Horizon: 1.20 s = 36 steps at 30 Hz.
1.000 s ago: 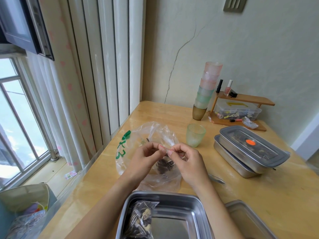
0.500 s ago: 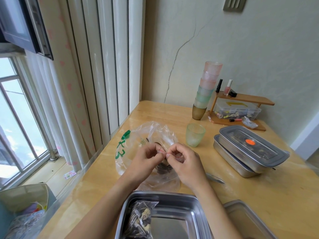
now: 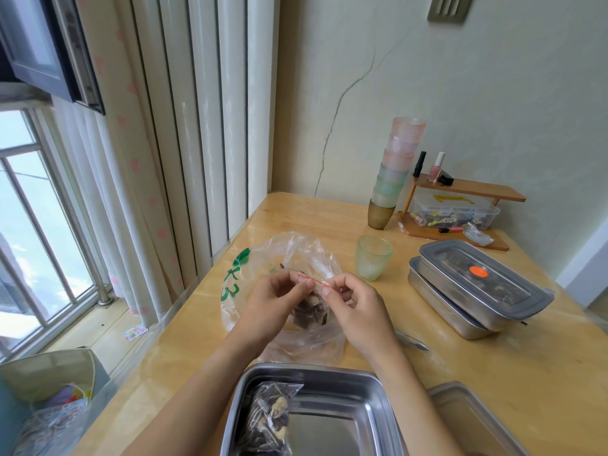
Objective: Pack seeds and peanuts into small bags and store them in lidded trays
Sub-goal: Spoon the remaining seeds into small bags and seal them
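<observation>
Both hands work above the middle of the worktop (image 3: 493, 373), over a large clear bag (image 3: 260, 258) that lies toward the left edge. The left hand (image 3: 279, 299) and the right hand (image 3: 357, 306) each pinch, thumb against forefinger, one end of the red seal strip (image 3: 312, 280) on a small bag (image 3: 307, 312). The small bag hangs between them with dark seeds in its lower part. Judged step: pressing the seal closed. One filled bag (image 3: 269, 419) lies in the open tray (image 3: 329, 370) at the near edge, and two lidded trays (image 3: 477, 284) are stacked toward the right edge. Whether the strip is engaged along its full run cannot be told. A gap, or a seed caught in the track, would let the contents spill once the bag is laid in the tray. The bag is held by its top alone, so a slip of either pinch would drop it and scatter seeds if it is unsealed. A green cup (image 3: 373, 256) stands just beyond the right hand and could be knocked over by a careless sweep.
</observation>
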{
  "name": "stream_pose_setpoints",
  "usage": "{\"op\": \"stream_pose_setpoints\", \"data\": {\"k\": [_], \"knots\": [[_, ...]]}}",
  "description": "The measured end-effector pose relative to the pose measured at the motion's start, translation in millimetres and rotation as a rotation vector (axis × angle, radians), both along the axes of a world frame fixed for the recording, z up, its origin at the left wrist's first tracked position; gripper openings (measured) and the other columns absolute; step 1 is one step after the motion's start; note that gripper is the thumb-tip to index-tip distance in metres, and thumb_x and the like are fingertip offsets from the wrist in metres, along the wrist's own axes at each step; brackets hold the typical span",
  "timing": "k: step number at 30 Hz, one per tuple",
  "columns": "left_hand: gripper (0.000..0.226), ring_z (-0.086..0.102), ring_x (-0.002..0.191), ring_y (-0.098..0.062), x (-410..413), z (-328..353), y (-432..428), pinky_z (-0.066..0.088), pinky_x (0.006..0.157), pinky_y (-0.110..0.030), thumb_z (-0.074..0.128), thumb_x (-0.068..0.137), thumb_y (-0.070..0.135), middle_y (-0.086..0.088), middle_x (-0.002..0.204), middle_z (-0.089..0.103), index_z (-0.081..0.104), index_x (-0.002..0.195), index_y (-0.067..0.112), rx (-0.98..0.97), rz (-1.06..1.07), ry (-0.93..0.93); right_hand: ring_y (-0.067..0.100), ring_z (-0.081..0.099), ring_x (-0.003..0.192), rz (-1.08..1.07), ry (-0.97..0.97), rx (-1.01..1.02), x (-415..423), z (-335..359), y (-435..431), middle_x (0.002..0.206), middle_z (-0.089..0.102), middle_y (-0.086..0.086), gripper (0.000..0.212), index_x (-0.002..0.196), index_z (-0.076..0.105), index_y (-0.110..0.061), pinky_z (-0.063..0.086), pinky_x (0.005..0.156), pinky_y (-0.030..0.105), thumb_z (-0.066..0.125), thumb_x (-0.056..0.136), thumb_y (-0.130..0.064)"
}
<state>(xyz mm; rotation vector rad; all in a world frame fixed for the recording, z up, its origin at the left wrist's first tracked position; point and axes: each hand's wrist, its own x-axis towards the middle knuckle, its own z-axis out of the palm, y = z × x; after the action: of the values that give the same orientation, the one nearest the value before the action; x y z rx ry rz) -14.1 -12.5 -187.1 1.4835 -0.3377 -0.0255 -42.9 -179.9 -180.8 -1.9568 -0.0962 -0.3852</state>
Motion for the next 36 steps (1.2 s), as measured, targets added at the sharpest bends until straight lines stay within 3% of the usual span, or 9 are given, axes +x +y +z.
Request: {"op": "stream_pose_setpoints", "data": {"k": [4, 8, 15, 19, 22, 25, 27, 30, 36], "knots": [[0.017, 0.072, 0.090, -0.017, -2.2, 1.7, 1.7, 0.056, 0.080, -0.023, 0.067, 0.099, 0.017, -0.014, 0.101, 0.075, 0.069, 0.105, 0.002, 0.031, -0.059, -0.003, 0.002, 0.056, 0.067, 0.008, -0.034, -0.032, 0.7, 0.4, 0.0, 0.071, 0.065, -0.013, 0.016, 0.081, 0.066, -0.019, 0.046, 0.065, 0.022, 0.072, 0.095, -0.018], [0.009, 0.074, 0.092, -0.028, -2.9, 1.3, 1.7, 0.059, 0.084, -0.034, 0.073, 0.094, 0.014, -0.014, 0.098, 0.078, 0.075, 0.099, 0.007, 0.032, -0.084, -0.020, 0.003, 0.059, 0.070, 0.013, -0.052, -0.063, 0.1, -0.9, -2.8, 0.074, 0.068, -0.014, 0.013, 0.083, 0.069, -0.019, 0.048, 0.066, 0.021, 0.071, 0.095, -0.015], [0.012, 0.072, 0.082, -0.019, -0.2, 2.1, 2.2, 0.057, 0.076, -0.025, 0.075, 0.089, 0.003, -0.022, 0.094, 0.077, 0.072, 0.093, -0.008, -0.075, -0.073, 0.020, 0.008, 0.066, 0.074, 0.002, -0.050, -0.018, 2.5, -4.4, -2.4, 0.078, 0.074, -0.006, 0.011, 0.085, 0.073, -0.021, 0.054, 0.070, 0.024, 0.074, 0.094, -0.014], [0.016, 0.069, 0.083, -0.014, -3.0, 4.9, 1.9, 0.055, 0.076, -0.024, 0.071, 0.094, 0.011, -0.014, 0.093, 0.075, 0.073, 0.104, -0.002, -0.041, -0.108, 0.020, 0.007, 0.064, 0.077, 0.037, -0.051, 0.002, 1.4, -2.6, -1.2, 0.081, 0.071, -0.008, 0.013, 0.086, 0.070, -0.023, 0.052, 0.073, 0.029, 0.069, 0.097, -0.016], [0.035, 0.070, 0.090, -0.023, -4.3, 1.6, 1.8, 0.060, 0.080, -0.036, 0.077, 0.090, 0.014, -0.015, 0.105, 0.071, 0.061, 0.120, 0.010, 0.008, -0.194, 0.034, 0.009, 0.067, 0.080, -0.013, -0.041, -0.001, 2.9, -6.3, -2.1, 0.081, 0.072, -0.008, 0.016, 0.087, 0.065, -0.026, 0.053, 0.074, 0.027, 0.065, 0.099, -0.015], [0.060, 0.069, 0.090, -0.028, -1.6, -3.5, 1.7, 0.060, 0.078, -0.039, 0.079, 0.086, 0.001, -0.023, 0.113, 0.063, 0.043, 0.129, 0.021, -0.037, -0.234, 0.037, 0.015, 0.068, 0.077, -0.100, -0.051, 0.046, 5.1, -9.5, -4.5, 0.080, 0.069, -0.001, 0.019, 0.095, 0.060, -0.033, 0.054, 0.074, 0.038, 0.068, 0.097, -0.015], [0.057, 0.068, 0.088, -0.030, 0.9, -5.3, 2.9, 0.060, 0.077, -0.042, 0.077, 0.087, -0.002, -0.025, 0.112, 0.062, 0.044, 0.125, 0.025, -0.046, -0.236, 0.000, 0.012, 0.063, 0.071, -0.110, -0.086, 0.001, 4.2, -7.8, -4.8, 0.077, 0.066, -0.001, 0.023, 0.099, 0.058, -0.033, 0.051, 0.069, 0.032, 0.068, 0.096, -0.013], [0.040, 0.068, 0.089, -0.031, 1.6, -5.6, 3.2, 0.059, 0.079, -0.044, 0.078, 0.088, 0.002, -0.020, 0.113, 0.064, 0.055, 0.118, 0.014, -0.001, -0.220, -0.063, 0.006, 0.064, 0.078, -0.101, -0.134, -0.078, 0.8, -3.4, -2.9, 0.081, 0.070, -0.011, 0.018, 0.094, 0.068, -0.026, 0.047, 0.066, 0.015, 0.066, 0.096, -0.009], [0.044, 0.071, 0.107, -0.031, 0.5, -6.4, 4.3, 0.061, 0.091, -0.046, 0.083, 0.081, 0.013, -0.011, 0.116, 0.072, 0.067, 0.123, 0.013, -0.012, -0.120, -0.042, 0.002, 0.069, 0.090, -0.067, -0.077, -0.079, 2.7, -6.5, -4.0, 0.097, 0.076, -0.012, 0.018, 0.102, 0.079, -0.026, 0.050, 0.072, 0.013, 0.063, 0.100, -0.019]]}}
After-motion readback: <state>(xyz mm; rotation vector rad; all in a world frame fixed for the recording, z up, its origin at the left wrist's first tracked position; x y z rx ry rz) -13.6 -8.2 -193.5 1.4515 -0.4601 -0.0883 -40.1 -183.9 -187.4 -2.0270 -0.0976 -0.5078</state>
